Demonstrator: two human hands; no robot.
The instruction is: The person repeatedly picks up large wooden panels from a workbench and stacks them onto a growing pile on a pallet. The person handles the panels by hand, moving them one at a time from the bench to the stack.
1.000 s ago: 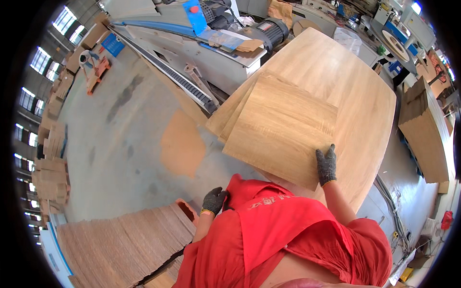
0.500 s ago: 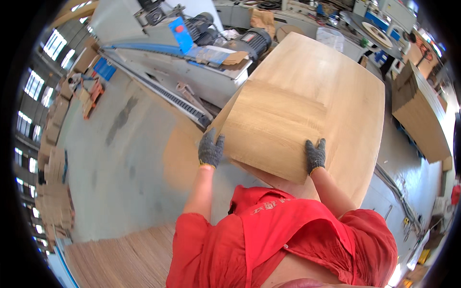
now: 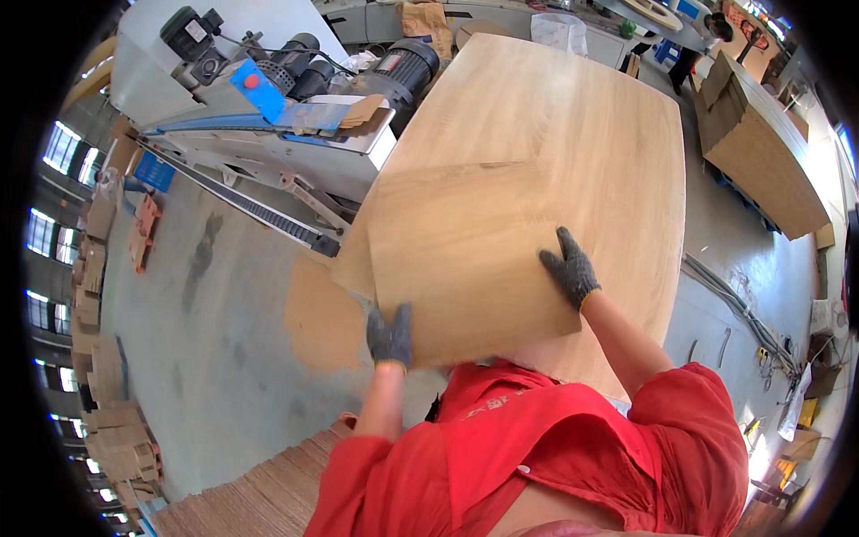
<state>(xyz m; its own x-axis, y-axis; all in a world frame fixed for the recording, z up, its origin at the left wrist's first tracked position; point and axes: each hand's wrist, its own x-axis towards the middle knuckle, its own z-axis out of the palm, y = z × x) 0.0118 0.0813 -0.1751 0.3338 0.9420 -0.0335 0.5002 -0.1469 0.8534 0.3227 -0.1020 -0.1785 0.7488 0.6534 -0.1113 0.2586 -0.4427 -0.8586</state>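
Observation:
A rectangular wood-grain panel (image 3: 470, 264) lies tilted across the near left part of a large pale wood-grain board (image 3: 608, 170). My left hand (image 3: 390, 338), in a dark grey knit glove, grips the panel's near left corner. On the opposite side my right hand (image 3: 571, 271), gloved alike, holds the right edge with the thumb and fingers spread along it. The panel's near edge comes close to my red clothing. Its underside is hidden, so I cannot tell how much of it rests on the board.
A grey machine (image 3: 268, 166) with dark motors (image 3: 403, 70) stands at the far left beside the board. Stacked brown panels (image 3: 255, 483) lie at the lower left. Another panel stack (image 3: 761, 148) stands right, with cables (image 3: 743, 309) on the floor. A person (image 3: 702, 49) is at the far right.
The panel has come nearer my body and turned, its left side dropping toward me. My left hand has moved down with it; my right hand now sits farther up the right edge.

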